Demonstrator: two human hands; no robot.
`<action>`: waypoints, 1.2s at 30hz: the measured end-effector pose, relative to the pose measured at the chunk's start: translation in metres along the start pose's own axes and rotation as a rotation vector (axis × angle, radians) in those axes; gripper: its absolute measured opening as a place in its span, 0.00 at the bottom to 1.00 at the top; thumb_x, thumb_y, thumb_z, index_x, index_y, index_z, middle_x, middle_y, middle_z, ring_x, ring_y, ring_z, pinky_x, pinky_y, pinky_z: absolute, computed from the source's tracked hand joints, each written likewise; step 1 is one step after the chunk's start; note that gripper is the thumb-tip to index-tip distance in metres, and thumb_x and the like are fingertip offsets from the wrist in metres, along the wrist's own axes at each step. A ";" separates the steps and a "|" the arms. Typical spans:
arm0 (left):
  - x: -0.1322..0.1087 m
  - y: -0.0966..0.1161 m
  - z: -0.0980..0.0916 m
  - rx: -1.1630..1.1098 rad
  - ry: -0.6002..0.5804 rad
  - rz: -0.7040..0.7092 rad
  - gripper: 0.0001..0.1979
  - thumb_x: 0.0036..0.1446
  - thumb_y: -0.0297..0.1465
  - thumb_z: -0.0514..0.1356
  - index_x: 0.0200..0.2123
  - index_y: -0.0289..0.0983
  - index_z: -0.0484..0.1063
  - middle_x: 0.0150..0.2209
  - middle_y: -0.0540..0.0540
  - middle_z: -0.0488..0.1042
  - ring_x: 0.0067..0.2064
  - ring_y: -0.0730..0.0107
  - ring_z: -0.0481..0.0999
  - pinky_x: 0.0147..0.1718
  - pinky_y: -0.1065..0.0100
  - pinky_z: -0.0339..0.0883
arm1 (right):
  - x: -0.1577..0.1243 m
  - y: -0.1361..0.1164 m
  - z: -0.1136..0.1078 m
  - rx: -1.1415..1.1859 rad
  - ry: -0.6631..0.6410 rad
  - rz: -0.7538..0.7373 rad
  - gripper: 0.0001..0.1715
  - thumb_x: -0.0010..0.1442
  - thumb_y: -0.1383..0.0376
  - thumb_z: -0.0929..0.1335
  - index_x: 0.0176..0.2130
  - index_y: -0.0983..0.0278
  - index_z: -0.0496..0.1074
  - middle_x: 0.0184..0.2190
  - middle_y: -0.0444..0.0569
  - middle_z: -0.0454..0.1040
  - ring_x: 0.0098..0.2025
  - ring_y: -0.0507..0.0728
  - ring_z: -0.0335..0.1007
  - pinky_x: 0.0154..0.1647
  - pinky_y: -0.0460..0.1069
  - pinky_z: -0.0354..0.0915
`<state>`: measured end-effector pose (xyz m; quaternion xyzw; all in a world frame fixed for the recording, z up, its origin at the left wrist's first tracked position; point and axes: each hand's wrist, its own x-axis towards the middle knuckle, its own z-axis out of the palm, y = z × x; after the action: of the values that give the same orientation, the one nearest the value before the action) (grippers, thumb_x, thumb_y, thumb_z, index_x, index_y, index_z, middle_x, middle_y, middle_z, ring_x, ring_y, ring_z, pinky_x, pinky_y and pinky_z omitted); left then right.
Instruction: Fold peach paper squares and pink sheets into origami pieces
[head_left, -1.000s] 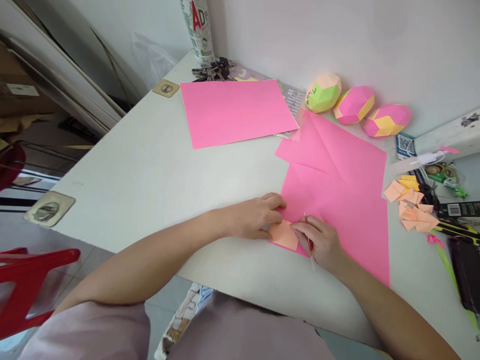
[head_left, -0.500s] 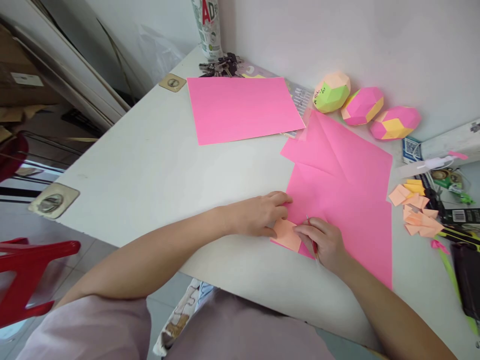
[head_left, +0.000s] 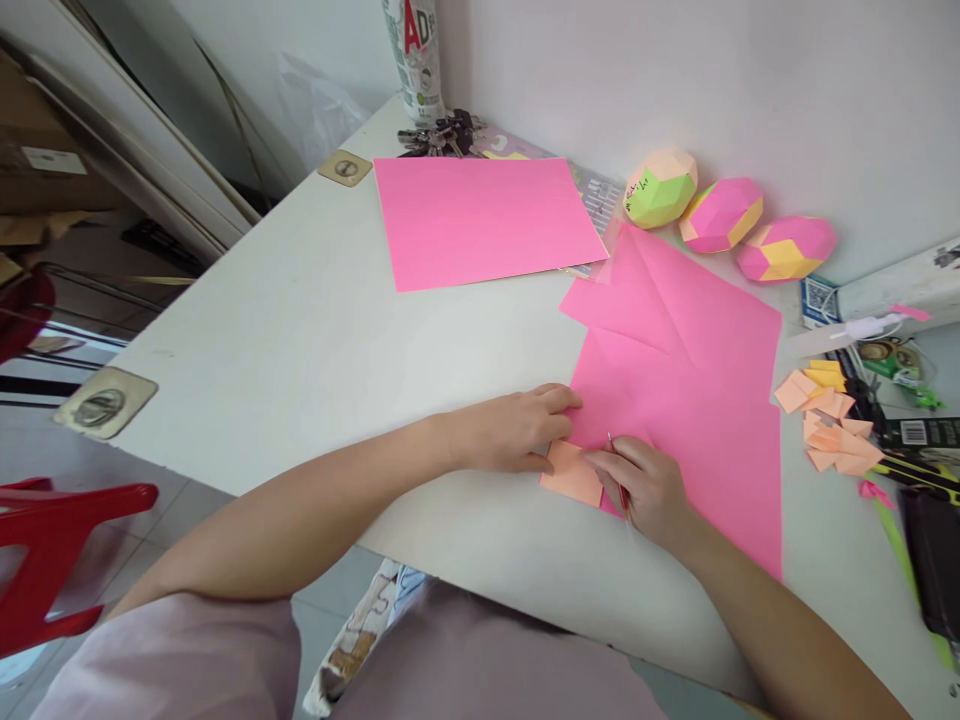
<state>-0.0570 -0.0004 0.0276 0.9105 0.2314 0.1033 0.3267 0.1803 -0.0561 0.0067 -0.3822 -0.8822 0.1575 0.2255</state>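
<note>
A small orange paper piece [head_left: 572, 474] lies on the lower left edge of a large pink sheet [head_left: 720, 440]. My left hand [head_left: 529, 430] rests at its upper left, fingers bent, with the thumb at the orange paper's edge and the fingertips on the pink sheet. In my right hand [head_left: 649, 485] is a thin red pen-like tool [head_left: 623, 498], its metal tip pointing up and away. The right fingertips touch the orange paper's right side. Folded pink paper [head_left: 675, 290] lies beyond.
Another pink sheet [head_left: 487, 220] lies at the back, near keys [head_left: 446, 135] and a cup [head_left: 417, 60]. Three faceted paper shapes [head_left: 721, 214] stand along the wall. Small orange folded pieces [head_left: 840, 435], a cutter [head_left: 919, 473] and a black case [head_left: 930, 560] are at the right.
The right hand and the red tool have shifted slightly left. The left hand has hardly moved and stays by the orange paper.
</note>
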 end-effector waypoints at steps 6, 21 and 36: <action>0.000 0.002 -0.002 0.038 -0.018 0.012 0.03 0.54 0.23 0.59 0.33 0.33 0.72 0.55 0.34 0.61 0.57 0.53 0.62 0.50 0.60 0.65 | 0.001 -0.003 0.000 -0.091 0.031 -0.033 0.17 0.58 0.78 0.61 0.39 0.64 0.74 0.21 0.40 0.53 0.22 0.48 0.47 0.21 0.45 0.44; 0.000 -0.001 -0.002 0.030 -0.001 0.030 0.02 0.55 0.23 0.59 0.33 0.33 0.73 0.55 0.34 0.61 0.56 0.55 0.64 0.51 0.60 0.64 | 0.001 -0.003 0.000 -0.085 0.005 0.013 0.17 0.60 0.76 0.61 0.39 0.64 0.75 0.20 0.40 0.53 0.22 0.48 0.49 0.21 0.46 0.46; 0.000 -0.002 -0.003 0.009 0.008 0.034 0.04 0.54 0.23 0.60 0.34 0.33 0.72 0.56 0.34 0.61 0.56 0.56 0.64 0.52 0.60 0.64 | 0.001 -0.002 0.000 -0.043 -0.007 0.027 0.18 0.61 0.76 0.60 0.39 0.63 0.75 0.20 0.40 0.53 0.21 0.48 0.50 0.21 0.45 0.48</action>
<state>-0.0591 0.0026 0.0281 0.9153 0.2177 0.1115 0.3201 0.1781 -0.0566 0.0079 -0.3984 -0.8809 0.1428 0.2119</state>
